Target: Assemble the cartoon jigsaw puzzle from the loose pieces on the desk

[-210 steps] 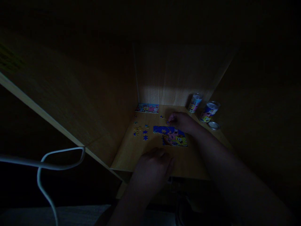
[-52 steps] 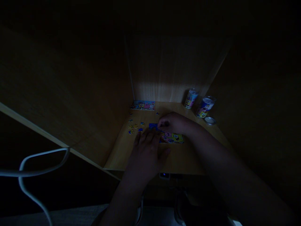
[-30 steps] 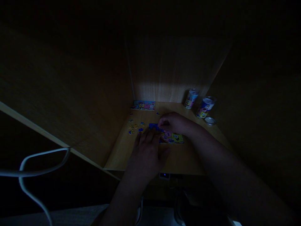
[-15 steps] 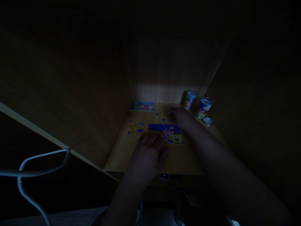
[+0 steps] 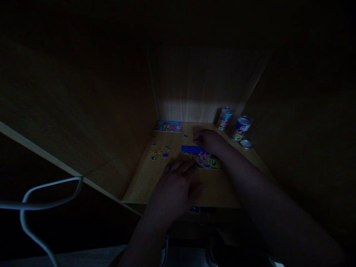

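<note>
A partly built cartoon jigsaw puzzle (image 5: 201,157) lies on a wooden desk (image 5: 155,181) in very dim light. My left hand (image 5: 174,187) rests flat on the desk just left of the puzzle's near corner, fingers stretched toward it. My right hand (image 5: 209,140) sits at the puzzle's far edge with fingers curled in a pinch; a small piece seems to be under the fingertips, but I cannot make it out. Several loose blue and yellow pieces (image 5: 159,152) lie to the left.
A reference picture card (image 5: 168,126) leans at the back wall. Two printed tins (image 5: 224,118) (image 5: 240,128) and a round lid (image 5: 246,144) stand at the back right. Wooden side panels enclose the desk. A white cable (image 5: 41,202) loops at lower left.
My right hand has come back slightly toward the puzzle's far edge, covering the loose piece there. The puzzle has shifted a little to the right. My left hand has drawn slightly nearer.
</note>
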`<state>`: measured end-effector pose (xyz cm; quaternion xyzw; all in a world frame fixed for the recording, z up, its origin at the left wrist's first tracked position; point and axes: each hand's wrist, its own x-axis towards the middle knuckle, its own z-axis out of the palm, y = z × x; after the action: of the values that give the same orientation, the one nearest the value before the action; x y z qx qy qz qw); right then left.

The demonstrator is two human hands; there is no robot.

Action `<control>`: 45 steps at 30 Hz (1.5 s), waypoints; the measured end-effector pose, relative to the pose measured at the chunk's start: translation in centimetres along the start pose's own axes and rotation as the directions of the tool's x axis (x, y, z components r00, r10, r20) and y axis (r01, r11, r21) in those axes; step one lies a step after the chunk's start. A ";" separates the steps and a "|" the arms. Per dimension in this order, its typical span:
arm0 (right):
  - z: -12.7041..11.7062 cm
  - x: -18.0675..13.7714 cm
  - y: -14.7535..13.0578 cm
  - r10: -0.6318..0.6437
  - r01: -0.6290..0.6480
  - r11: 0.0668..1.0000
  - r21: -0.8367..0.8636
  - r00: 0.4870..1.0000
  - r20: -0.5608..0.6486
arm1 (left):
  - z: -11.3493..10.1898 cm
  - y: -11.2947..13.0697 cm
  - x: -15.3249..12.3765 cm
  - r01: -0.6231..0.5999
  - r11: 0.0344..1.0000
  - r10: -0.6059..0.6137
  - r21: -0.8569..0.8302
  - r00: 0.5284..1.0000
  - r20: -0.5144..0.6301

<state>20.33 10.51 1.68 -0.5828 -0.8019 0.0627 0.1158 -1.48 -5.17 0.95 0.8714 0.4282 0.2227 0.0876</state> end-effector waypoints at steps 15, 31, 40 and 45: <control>0.2 0.2 -0.2 0.102 -0.100 0.985 -0.142 0.995 0.002 | 0.0 0.0 0.0 -0.011 1.000 0.011 -0.012 1.000 -0.007; -0.1 -0.2 -0.7 0.118 -0.115 0.983 -0.142 0.993 0.011 | 0.1 0.2 0.0 0.038 0.999 -0.037 0.009 0.999 -0.028; -0.1 0.0 -0.6 0.115 -0.113 0.984 -0.135 0.993 0.007 | 0.1 0.1 0.0 0.041 0.999 -0.040 0.029 0.999 -0.023; 0.0 0.0 -0.6 0.125 -0.126 0.991 -0.055 0.992 -0.017 | 0.2 0.0 0.0 0.027 0.999 -0.026 0.033 0.999 -0.028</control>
<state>19.78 10.31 1.79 -0.6355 -0.7643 0.0434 0.1007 -1.39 -5.17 0.75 0.8638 0.4446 0.2264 0.0700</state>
